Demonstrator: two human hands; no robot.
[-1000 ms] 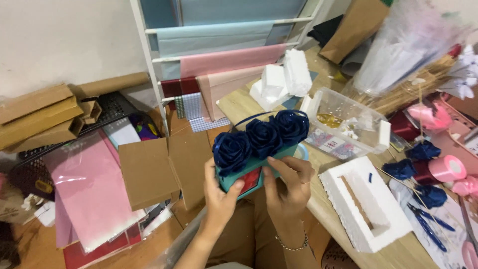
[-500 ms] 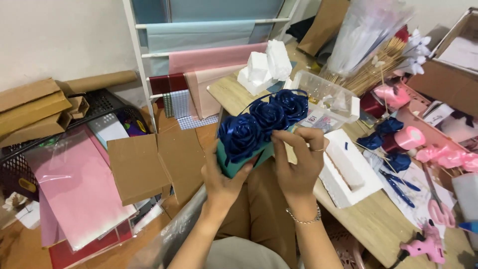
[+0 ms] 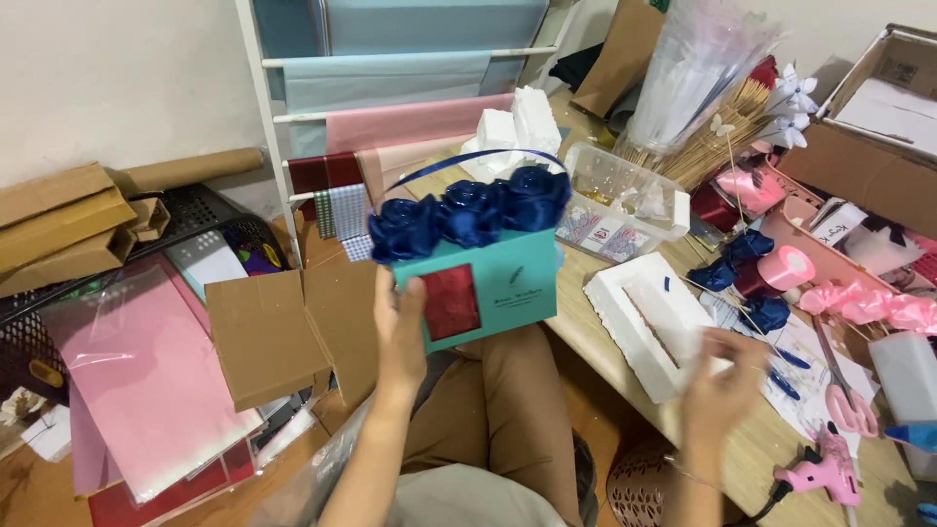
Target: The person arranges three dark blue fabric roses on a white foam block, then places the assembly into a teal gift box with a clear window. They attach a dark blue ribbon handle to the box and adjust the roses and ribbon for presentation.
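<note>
My left hand [image 3: 402,330] grips the left side of a teal box [image 3: 508,283] with a red window on its front, held up above my lap. Three dark blue fabric roses [image 3: 470,213] fill the top of the box, and a thin blue ribbon handle [image 3: 459,163] arcs over them. My right hand [image 3: 724,383] is off the box, blurred, fingers apart and empty, over the wooden table's edge [image 3: 625,376] beside a white foam block [image 3: 652,314].
The table holds a clear plastic container [image 3: 625,200], loose blue roses [image 3: 742,263], pink ribbon rolls [image 3: 786,268], pink scissors [image 3: 847,400] and a pink glue gun [image 3: 825,468]. A white rack of paper rolls [image 3: 390,78] stands behind. Cardboard pieces [image 3: 268,337] and pink sheets [image 3: 146,381] lie left.
My right hand has let go of the box and moved right toward the table. The left hand now holds the box alone, turned upright with its front facing me.
</note>
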